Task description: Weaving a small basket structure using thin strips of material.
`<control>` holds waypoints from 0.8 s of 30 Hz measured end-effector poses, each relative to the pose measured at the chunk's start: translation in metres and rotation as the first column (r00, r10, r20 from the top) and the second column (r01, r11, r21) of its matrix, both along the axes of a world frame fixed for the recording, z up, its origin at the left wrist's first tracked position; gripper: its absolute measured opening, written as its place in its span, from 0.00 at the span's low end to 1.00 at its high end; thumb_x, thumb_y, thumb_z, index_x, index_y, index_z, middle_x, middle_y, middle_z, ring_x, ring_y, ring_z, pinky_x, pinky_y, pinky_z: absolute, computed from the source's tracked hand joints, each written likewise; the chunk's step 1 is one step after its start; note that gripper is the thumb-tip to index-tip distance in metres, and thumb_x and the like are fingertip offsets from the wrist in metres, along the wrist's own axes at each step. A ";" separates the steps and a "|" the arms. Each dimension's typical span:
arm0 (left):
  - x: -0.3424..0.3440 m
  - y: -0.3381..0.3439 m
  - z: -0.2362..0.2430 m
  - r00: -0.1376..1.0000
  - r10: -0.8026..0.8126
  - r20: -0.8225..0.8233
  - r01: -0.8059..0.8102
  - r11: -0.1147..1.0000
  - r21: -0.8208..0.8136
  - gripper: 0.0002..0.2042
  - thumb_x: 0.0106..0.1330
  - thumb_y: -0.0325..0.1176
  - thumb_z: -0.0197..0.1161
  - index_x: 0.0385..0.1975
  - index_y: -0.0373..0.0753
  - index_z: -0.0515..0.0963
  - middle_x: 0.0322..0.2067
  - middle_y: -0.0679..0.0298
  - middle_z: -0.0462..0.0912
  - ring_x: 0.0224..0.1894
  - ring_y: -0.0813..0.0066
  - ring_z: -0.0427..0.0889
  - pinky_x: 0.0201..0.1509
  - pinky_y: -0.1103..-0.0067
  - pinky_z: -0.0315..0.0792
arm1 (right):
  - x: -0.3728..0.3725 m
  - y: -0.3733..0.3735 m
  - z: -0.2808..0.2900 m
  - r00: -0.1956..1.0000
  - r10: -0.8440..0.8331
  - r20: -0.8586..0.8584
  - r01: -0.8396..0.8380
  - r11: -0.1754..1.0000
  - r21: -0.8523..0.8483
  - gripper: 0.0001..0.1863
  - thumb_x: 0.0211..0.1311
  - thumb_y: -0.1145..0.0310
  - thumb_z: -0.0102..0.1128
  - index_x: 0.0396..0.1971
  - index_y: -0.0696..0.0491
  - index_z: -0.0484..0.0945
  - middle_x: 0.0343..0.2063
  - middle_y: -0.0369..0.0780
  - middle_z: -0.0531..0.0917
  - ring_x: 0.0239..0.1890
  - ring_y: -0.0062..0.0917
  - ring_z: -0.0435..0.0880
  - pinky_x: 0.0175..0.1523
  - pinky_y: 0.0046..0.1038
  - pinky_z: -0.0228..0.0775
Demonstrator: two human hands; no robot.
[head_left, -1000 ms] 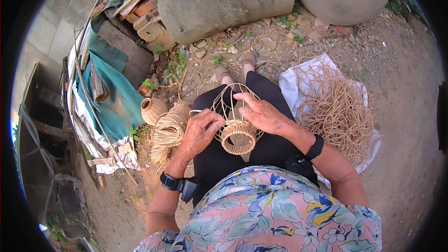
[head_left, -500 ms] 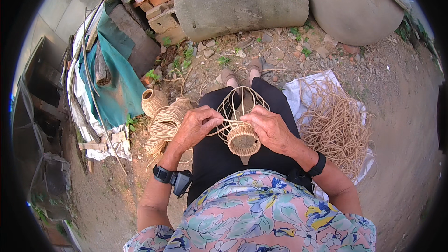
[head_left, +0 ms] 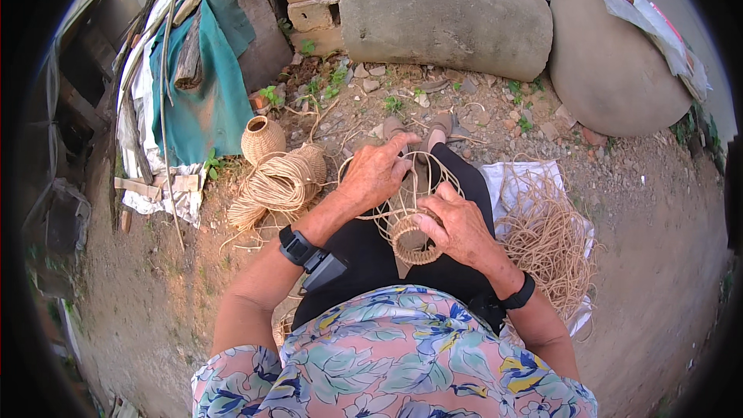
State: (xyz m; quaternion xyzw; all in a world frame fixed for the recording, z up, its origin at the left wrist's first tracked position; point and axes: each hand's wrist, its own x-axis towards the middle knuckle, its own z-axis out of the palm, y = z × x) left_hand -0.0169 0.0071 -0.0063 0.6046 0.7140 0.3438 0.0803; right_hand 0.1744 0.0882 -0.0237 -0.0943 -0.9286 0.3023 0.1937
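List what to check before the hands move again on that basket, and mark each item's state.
1. Right hand gripping the woven basket: ok, thumb and fingers are at its woven rim.
2. Left hand pinching a strand: cannot tell, its fingertips are not clear.
3. Basket resting firmly on the black trousers: cannot tell, contact is hidden.
4. Coil of cord nearby: ok, on the left beside the small woven vessel.
5. Loose cord pile untangled: not ok, it lies jumbled on the white sheet.
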 end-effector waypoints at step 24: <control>0.029 -0.020 -0.030 0.942 0.034 0.335 -0.009 0.997 -0.076 0.29 0.57 0.20 0.57 0.61 0.50 0.66 0.21 0.67 0.79 0.24 0.80 0.77 0.29 0.78 0.73 | -0.020 0.011 -0.001 0.996 -0.082 -0.044 0.079 0.994 -0.070 0.05 0.55 0.74 0.54 0.33 0.55 0.75 0.27 0.45 0.80 0.30 0.44 0.81 0.35 0.42 0.71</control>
